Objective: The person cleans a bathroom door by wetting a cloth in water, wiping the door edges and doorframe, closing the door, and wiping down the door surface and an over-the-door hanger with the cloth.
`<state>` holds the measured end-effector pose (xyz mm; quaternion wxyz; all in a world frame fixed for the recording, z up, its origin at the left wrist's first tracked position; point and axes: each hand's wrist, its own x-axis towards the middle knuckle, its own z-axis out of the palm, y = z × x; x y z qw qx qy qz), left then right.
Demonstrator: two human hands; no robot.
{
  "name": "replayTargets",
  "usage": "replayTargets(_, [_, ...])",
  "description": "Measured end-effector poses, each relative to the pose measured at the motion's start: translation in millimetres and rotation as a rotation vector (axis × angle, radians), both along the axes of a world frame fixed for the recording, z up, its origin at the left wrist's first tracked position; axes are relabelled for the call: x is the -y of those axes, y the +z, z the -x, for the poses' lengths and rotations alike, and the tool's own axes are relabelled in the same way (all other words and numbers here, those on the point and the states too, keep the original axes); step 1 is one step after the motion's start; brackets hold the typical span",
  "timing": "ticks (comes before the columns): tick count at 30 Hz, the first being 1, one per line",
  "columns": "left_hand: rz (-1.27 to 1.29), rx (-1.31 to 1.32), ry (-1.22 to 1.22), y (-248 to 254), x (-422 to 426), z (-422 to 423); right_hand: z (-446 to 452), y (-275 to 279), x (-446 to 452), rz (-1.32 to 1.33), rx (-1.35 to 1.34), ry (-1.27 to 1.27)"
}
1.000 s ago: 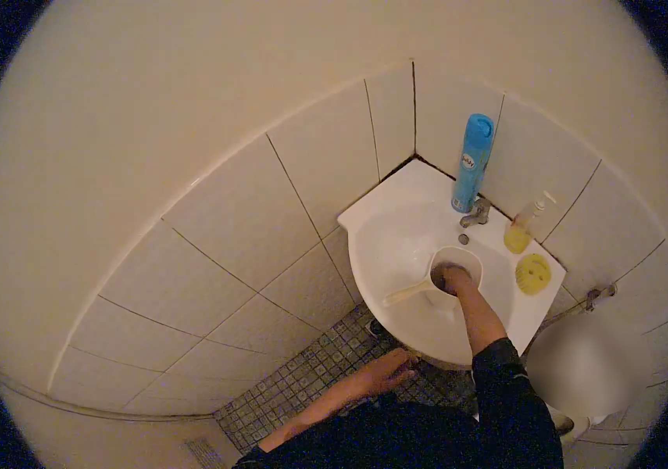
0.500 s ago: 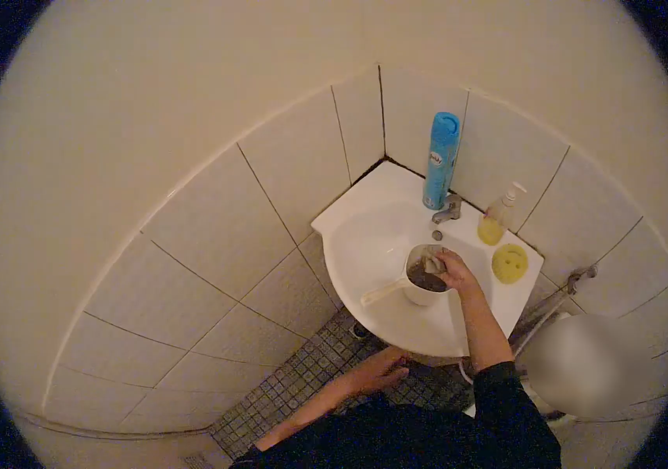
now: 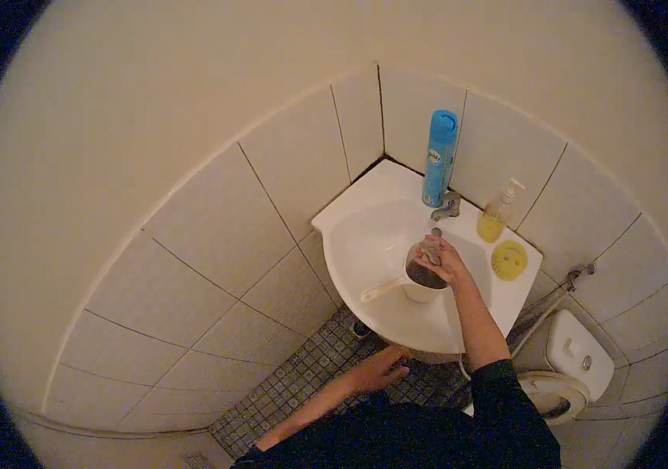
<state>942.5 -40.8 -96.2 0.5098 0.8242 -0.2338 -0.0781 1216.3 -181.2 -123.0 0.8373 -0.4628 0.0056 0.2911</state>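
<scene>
A white dipper [image 3: 420, 293] with a long handle stands in the white corner sink [image 3: 365, 234]; its inside looks dark, and what it contains is hard to tell. My right hand [image 3: 450, 266] is over the dipper's far right rim, fingers curled around a small pale greyish lump [image 3: 431, 253]. The kind of lump is unclear. Below the sink's front edge hangs my left hand [image 3: 381, 370], fingers stretched out, holding nothing.
Along the sink's back stand a blue spray can [image 3: 440, 160], a metal tap [image 3: 446, 207] and a pump bottle [image 3: 496, 215] of yellow liquid. A yellow smiley-faced disc [image 3: 509, 260] lies at the right. A toilet [image 3: 580, 356] and a hose [image 3: 537, 316] are beyond the sink's right side.
My right hand has moved up and slightly left from inside the dipper towards its far rim, bringing the greyish lump into clearer view. My left hand has barely moved.
</scene>
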Motion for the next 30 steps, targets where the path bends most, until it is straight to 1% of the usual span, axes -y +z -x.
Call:
replayTargets(1, [0.037,0.014,0.002,7,1,-1,0,0,-2,-0.048,-0.011,-0.014])
replayTargets(4, [-0.095,-0.201,0.02,30,-1,2,-2,-7,-2,-0.108,-0.018,-0.067])
replayTargets(7, [-0.102,-0.172,0.022,29,-2,4,-10,-21,2,-0.152,-0.046,-0.034])
replayTargets(10, [-0.101,-0.142,0.034,17,-3,5,-15,-11,5,-0.232,-0.255,0.036])
replayTargets(13, [-0.088,-0.087,0.04,19,-1,6,-10,6,0,-0.093,-0.231,0.013])
replayTargets(16, [-0.037,-0.106,0.021,29,0,5,-8,14,-9,0.2,-0.013,-0.047])
replayTargets(18, [-0.035,-0.061,0.04,9,2,3,-6,22,-15,0.32,0.099,-0.084])
replayTargets(19, [-0.034,-0.038,0.049,9,3,3,-5,25,-18,0.38,0.154,-0.103])
replayTargets(22, [-0.095,-0.161,0.063,12,0,8,-9,37,-27,0.424,0.248,-0.172])
replayTargets(25, [-0.098,-0.147,0.058,9,-3,8,-9,52,-33,0.362,0.194,-0.176])
replayTargets(28, [-0.071,-0.085,0.074,11,-6,11,-5,68,-41,0.343,0.209,-0.204])
replayTargets(30, [-0.096,-0.11,0.088,12,-7,13,-9,59,-45,0.361,0.263,-0.241])
